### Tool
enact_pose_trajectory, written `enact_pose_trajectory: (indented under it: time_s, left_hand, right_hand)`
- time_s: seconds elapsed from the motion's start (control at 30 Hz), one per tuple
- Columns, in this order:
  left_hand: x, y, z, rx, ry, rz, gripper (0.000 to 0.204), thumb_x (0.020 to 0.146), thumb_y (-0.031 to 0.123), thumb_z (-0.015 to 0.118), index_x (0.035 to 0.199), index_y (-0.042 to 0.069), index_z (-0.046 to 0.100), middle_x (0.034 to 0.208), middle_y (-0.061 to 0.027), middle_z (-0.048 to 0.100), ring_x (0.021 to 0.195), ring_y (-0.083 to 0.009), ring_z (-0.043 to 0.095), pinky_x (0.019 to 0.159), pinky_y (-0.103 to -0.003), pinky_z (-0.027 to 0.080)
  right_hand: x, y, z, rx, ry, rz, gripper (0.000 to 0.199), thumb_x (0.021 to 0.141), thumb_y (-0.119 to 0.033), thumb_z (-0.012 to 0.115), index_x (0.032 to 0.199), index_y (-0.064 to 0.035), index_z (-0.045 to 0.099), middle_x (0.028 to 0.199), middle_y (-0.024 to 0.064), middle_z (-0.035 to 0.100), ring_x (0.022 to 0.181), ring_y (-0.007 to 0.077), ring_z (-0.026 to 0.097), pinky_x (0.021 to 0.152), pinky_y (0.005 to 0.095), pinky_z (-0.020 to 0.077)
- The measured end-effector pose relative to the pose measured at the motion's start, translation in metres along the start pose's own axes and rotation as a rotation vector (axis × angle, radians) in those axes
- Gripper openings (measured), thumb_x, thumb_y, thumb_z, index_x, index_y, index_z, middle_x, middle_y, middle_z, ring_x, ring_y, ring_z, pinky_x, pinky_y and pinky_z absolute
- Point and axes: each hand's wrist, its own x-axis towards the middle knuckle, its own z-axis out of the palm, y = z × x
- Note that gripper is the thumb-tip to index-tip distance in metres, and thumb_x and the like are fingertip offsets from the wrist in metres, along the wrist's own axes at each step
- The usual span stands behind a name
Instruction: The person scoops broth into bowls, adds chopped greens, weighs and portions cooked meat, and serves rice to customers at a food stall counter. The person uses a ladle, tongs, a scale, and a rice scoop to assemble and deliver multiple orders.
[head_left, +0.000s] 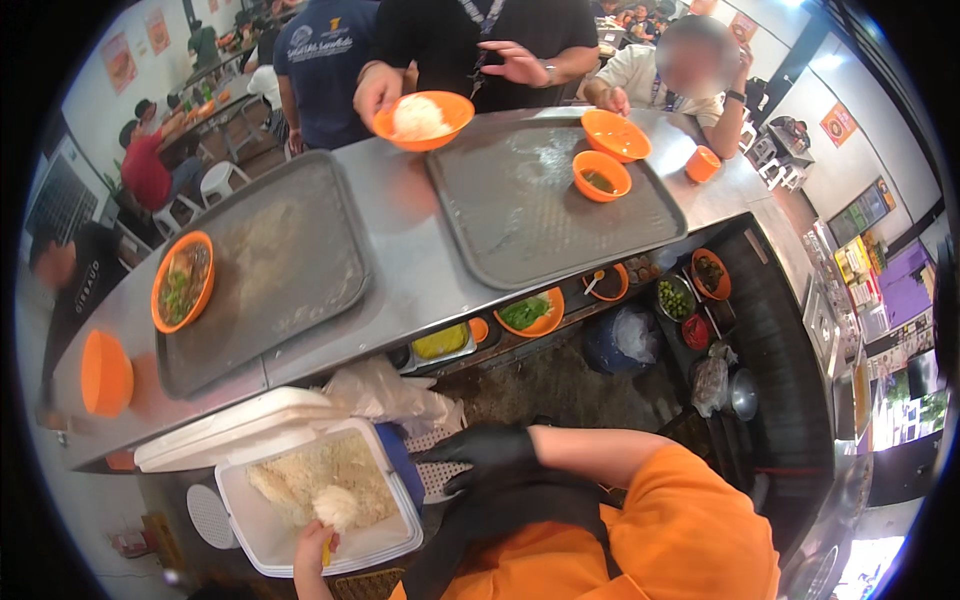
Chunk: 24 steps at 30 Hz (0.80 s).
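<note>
My left hand (pixel 316 545), bare, is closed on the yellow handle of a rice scoop (pixel 327 553). The scoop's head is hidden under a mound of white rice (pixel 335 508), just above more rice in a white insulated box (pixel 398 540). To the right of that box, my right hand (pixel 485 452) wears a black glove. Its fingers reach leftward with a gap between them, and nothing shows in them. Behind that hand lies a white perforated panel (pixel 432 470). Crumpled clear plastic (pixel 385 395) hangs beyond the box, next to its propped white lid (pixel 235 428).
Two grey trays (pixel 330 235) (pixel 470 250) lie on the steel counter (pixel 395 310). Orange bowls stand there, including a soup bowl (pixel 185 282). Across it a person holds an orange rice bowl (pixel 455 105). Ingredient containers (pixel 440 342) line the shelf below; a blue bin (pixel 610 345) stands beneath.
</note>
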Motion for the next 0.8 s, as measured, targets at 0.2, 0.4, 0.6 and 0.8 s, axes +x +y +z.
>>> enact_pose_trajectory:
  time_s: [0.2, 0.4, 0.6, 0.8]
  left_hand:
    - [-0.06, 0.016, 0.025, -0.225, 0.264, 0.043, 0.017, 0.078, 0.014, 0.056, 0.093, 0.005, 0.057, 0.065, -0.0085, 0.056, 0.05, -0.0163, 0.052, 0.04, -0.027, 0.04]
    - [-0.112, 0.064, 0.116, -0.298, 0.378, 0.121, 0.026, 0.079, 0.02, 0.058, 0.101, 0.006, 0.059, 0.06, -0.0051, 0.054, 0.041, -0.0135, 0.046, 0.038, -0.026, 0.039]
    - [-0.145, 0.159, 0.232, -0.25, 0.298, 0.181, 0.025, 0.077, 0.017, 0.059, 0.095, -0.001, 0.059, 0.063, -0.0067, 0.056, 0.045, -0.0144, 0.049, 0.04, -0.026, 0.039]
    - [-0.123, 0.301, 0.348, 0.013, -0.001, 0.212, 0.025, 0.078, 0.014, 0.059, 0.093, -0.005, 0.059, 0.066, -0.0075, 0.056, 0.051, -0.0149, 0.051, 0.046, -0.027, 0.039]
  right_hand:
    - [-0.236, 0.017, -0.196, 0.076, 1.313, 0.235, 0.038, 0.085, 0.001, 0.065, 0.122, 0.0005, 0.057, 0.11, 0.0075, 0.063, 0.098, 0.0167, 0.06, 0.087, 0.0308, 0.0496]
    - [-0.418, 0.147, -0.394, -0.971, 1.466, 0.695, 0.118, 0.064, -0.044, 0.086, 0.148, 0.0043, 0.019, 0.143, 0.0269, 0.036, 0.133, 0.038, 0.034, 0.11, 0.0454, 0.0289]
    - [-0.445, 0.252, -0.445, -0.651, 1.368, 0.542, 0.119, 0.057, -0.031, 0.09, 0.151, -0.0108, 0.019, 0.147, 0.0191, 0.032, 0.137, 0.0389, 0.026, 0.113, 0.0463, 0.0263]
    - [-0.428, 0.261, -0.434, -0.404, 1.517, 0.389, 0.077, 0.068, -0.007, 0.08, 0.133, -0.0132, 0.038, 0.131, 0.0139, 0.036, 0.12, 0.0291, 0.043, 0.102, 0.0373, 0.04]
